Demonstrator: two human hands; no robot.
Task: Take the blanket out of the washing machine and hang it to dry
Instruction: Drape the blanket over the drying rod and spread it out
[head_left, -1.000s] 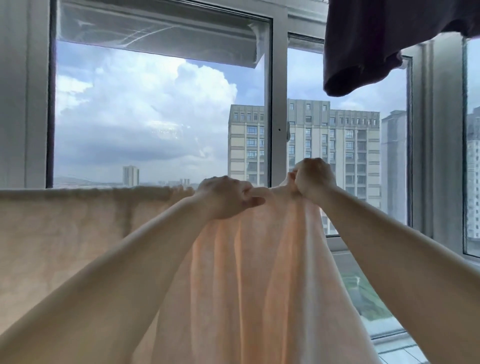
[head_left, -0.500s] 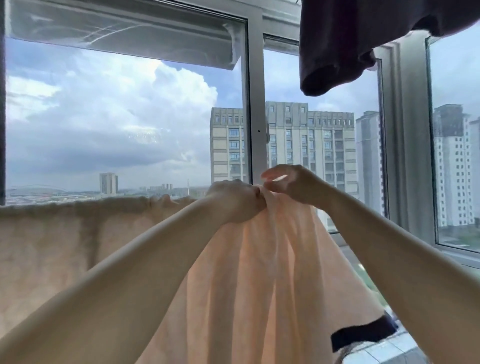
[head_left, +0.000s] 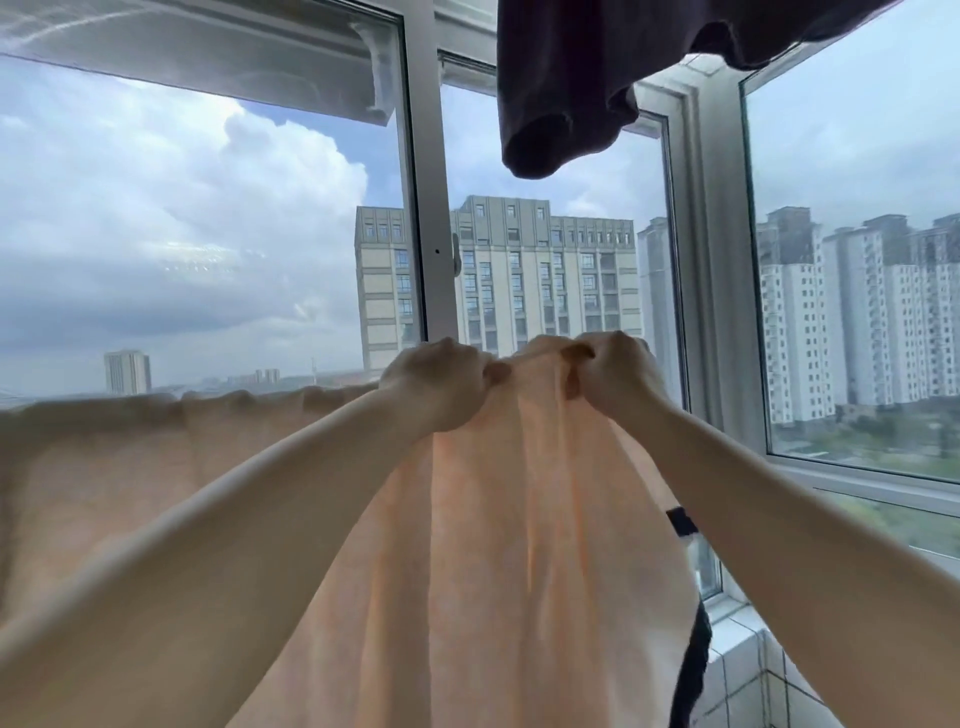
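A pale peach blanket (head_left: 498, 545) hangs in front of the windows, its top edge running level from the far left to the middle. My left hand (head_left: 441, 382) is shut on the bunched top edge near the centre. My right hand (head_left: 613, 371) grips the same edge just to its right, the two fists almost touching. The cloth falls in long folds below my hands. Whatever the blanket hangs over is hidden under the fabric.
A dark garment (head_left: 566, 88) hangs overhead at the upper right. Grey window frames (head_left: 428, 208) stand right behind the blanket, with tall buildings outside. A white tiled ledge (head_left: 748, 654) sits at the lower right, beside something black (head_left: 691, 670) behind the blanket.
The view has swung to the right, showing more of the right window. My right hand has closed again on the blanket's top edge beside my left hand, which keeps its hold.
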